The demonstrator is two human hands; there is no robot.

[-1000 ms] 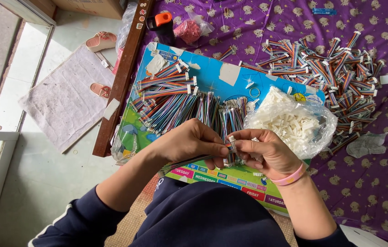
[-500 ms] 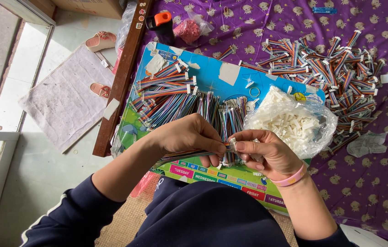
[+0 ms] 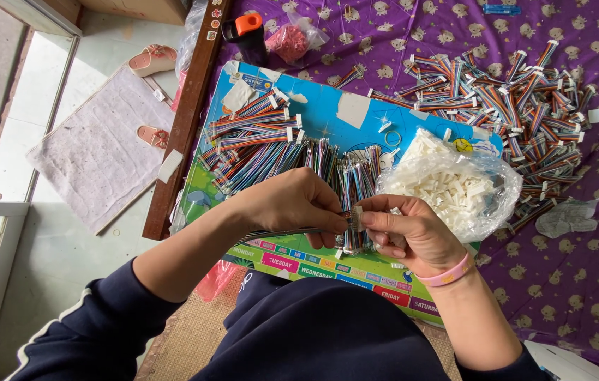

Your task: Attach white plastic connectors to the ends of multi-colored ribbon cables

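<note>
Over the near edge of the bright blue printed board [image 3: 327, 113], the left hand [image 3: 292, 204] has its fingers pinched around a thin multicoloured ribbon cable [image 3: 278, 231], while the right hand [image 3: 412, 233] has its fingers closed on a small white plastic connector housing [image 3: 358, 219] at the cable's end. Since the wire ends are fine and the grip tight, a slight tilt could bend them or seat them crookedly. An elbow nudge could also spill the clear bag of white connectors [image 3: 447, 187] just beyond the right hand.
</note>
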